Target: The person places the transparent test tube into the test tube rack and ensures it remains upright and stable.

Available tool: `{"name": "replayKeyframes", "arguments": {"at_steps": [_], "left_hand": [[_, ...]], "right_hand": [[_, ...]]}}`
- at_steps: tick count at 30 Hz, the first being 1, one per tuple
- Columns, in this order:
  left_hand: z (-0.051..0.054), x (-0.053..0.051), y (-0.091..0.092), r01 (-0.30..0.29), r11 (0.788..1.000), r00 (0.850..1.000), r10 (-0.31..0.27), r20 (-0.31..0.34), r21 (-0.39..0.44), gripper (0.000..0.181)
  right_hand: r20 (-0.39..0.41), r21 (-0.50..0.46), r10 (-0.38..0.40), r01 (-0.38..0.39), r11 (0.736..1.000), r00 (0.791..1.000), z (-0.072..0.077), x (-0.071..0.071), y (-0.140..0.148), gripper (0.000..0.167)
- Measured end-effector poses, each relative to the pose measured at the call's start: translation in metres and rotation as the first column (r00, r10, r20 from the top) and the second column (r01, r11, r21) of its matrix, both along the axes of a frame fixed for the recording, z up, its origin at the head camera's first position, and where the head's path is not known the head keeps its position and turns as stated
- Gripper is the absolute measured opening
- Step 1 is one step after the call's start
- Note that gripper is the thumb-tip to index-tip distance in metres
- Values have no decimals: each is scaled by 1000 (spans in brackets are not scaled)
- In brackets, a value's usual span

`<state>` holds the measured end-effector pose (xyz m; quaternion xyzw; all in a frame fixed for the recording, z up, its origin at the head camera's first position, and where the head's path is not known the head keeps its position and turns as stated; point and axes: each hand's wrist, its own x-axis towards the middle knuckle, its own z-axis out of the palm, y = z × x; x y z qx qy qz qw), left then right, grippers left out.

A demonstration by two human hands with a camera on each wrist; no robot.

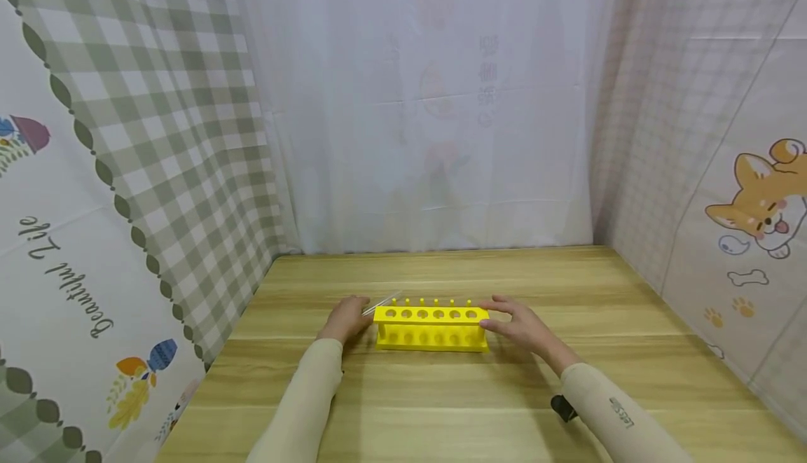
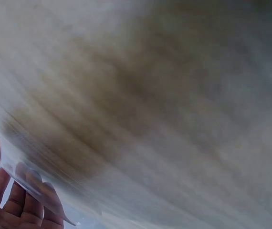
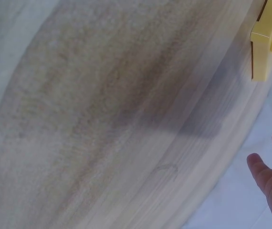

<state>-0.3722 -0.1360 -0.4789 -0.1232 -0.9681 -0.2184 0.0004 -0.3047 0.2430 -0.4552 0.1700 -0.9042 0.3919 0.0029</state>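
A yellow test tube rack (image 1: 431, 316) stands upright on the table, with a row of round holes and short pegs behind them. Left of it, my left hand (image 1: 347, 318) is beside slender clear tubes (image 1: 383, 302) that slant toward the rack's back. In the left wrist view, a clear tube (image 2: 43, 195) crosses in front of the fingers, while the thumb stands apart. My right hand (image 1: 520, 323) is at the rack's right end, thumb and fingers spread; whether they touch it I cannot tell. The right wrist view catches only a corner of the rack (image 3: 265, 43).
The wood-grain table (image 1: 441, 407) ends at a white curtain (image 1: 435, 134) behind. Checked cloth (image 1: 189, 99) hangs at the left, and a cloth with a cartoon dog (image 1: 766, 200) at the right. Below the right forearm is a small black object (image 1: 563, 407).
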Motion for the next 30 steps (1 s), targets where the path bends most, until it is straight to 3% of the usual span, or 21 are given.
{"name": "replayKeyframes", "arguments": {"at_steps": [4,9,16,19,26,29,30], "left_hand": [[0,-1,-1,5,1000,1000,-5,22,28,29],[2,2,-4,8,999,1000,-9,20,54,27],[16,3,-18,-4,991,998,12,-58,131,26],[22,3,-24,-31,982,998,41,-50,188,27],[35,10,-32,-89,938,995,100,-16,335,32],[40,13,-32,-90,896,992,117,-37,434,32],[41,13,-32,-94,874,991,128,-39,477,33]], "right_hand": [[3,-4,-2,2,1000,1000,-1,0,1,55],[2,1,-7,7,1000,1000,-2,0,1,55],[3,16,-17,17,1000,1000,-2,-2,3,55],[4,20,-15,15,1000,1000,-2,-3,3,55],[18,11,-7,6,1000,1000,-2,-4,3,58],[26,10,-7,6,1000,1000,-2,-5,1,58],[26,12,-5,5,1000,1000,-2,-5,1,58]]}}
